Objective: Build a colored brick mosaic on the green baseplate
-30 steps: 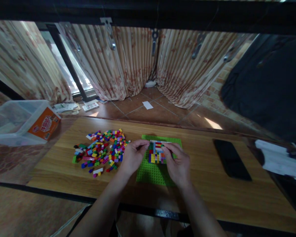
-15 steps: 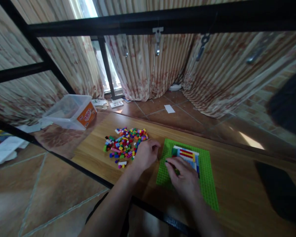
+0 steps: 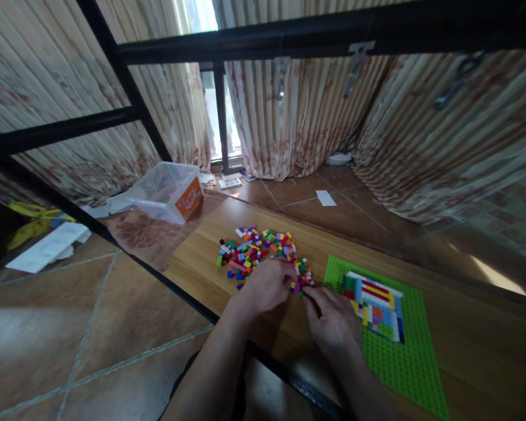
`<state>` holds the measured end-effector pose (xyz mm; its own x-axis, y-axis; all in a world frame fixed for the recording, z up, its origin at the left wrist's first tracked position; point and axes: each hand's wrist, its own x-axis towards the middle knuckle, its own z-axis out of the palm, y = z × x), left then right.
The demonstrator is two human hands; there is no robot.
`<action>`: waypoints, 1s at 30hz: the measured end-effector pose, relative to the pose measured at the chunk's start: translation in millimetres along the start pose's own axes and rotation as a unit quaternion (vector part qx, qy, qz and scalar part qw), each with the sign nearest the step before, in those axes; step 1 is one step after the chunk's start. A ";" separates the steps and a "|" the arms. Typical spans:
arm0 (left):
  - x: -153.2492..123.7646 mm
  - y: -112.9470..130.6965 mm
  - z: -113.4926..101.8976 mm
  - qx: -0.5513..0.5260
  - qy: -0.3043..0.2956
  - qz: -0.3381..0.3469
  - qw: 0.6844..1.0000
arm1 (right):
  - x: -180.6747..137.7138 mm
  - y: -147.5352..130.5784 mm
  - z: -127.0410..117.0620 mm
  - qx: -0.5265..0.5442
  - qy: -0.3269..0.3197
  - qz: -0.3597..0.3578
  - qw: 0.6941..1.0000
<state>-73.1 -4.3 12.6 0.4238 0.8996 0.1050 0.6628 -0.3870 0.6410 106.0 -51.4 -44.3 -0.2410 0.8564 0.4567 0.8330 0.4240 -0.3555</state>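
A heap of small coloured building bricks (image 3: 263, 245) lies on the wooden table. My left hand (image 3: 267, 285) rests over the heap's near right side, fingers curled together; whatever they hold is hidden. Just to its right, my right hand (image 3: 335, 320) has thumb and forefinger pinched at a small dark building brick, close to the heap's edge. Beyond that hand's right side is a green studded baseplate (image 3: 421, 356). A flat mosaic of bricks (image 3: 379, 304) in blue, red, yellow, white and other colours sits on it, its lower left partly covered by my right hand.
A clear plastic box (image 3: 158, 187) with an orange label stands past the table's far left end. Black metal bars (image 3: 245, 44) cross above and in front, with hooks hanging from one. Along the near side of the wooden table (image 3: 201, 248) runs a black frame edge.
My view has swung left. My right hand has moved from over the baseplate to the heap's right edge, uncovering more of the mosaic. My left hand stays by the bricks, now nearer my right.
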 end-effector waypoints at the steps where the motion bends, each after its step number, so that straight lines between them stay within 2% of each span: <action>1: -2.3 -2.1 -6.3 -0.007 0.010 -0.009 1.000 | 0.5 -0.3 1.7 0.002 0.002 0.001 1.000; 3: -8.2 -7.2 -21.3 -0.014 0.046 -0.050 0.998 | 1.4 -0.4 3.9 0.009 0.009 0.005 1.000; 6: -18.8 -18.5 -43.6 0.015 0.115 -0.164 0.980 | 2.6 -0.3 4.0 0.030 0.027 0.013 0.999; 9: -26.1 -31.8 -56.0 0.072 0.125 -0.235 0.961 | 3.6 -1.7 1.6 0.044 0.034 0.021 0.998; 15: -20.6 -46.8 -54.2 0.114 0.091 -0.248 0.958 | 5.4 -6.9 -3.5 0.060 0.019 0.032 0.997; 22: -16.1 -49.2 -53.8 0.132 0.100 -0.258 0.952 | 4.3 -7.1 -11.4 0.093 0.029 0.041 0.994; 26: -15.4 -43.9 -54.9 0.112 0.109 -0.285 0.946 | 3.7 -4.3 -17.1 0.105 0.033 0.048 0.993; 30: -12.2 -40.3 -52.4 0.067 0.120 -0.277 0.951 | 2.4 -0.8 -19.5 0.114 0.030 0.044 0.992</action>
<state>-137.4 10.9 25.4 -0.1558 0.9870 -0.0400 0.8226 0.1520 0.5479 114.5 -55.4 -27.1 -0.1360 0.8769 0.4610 0.7139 0.4093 -0.5682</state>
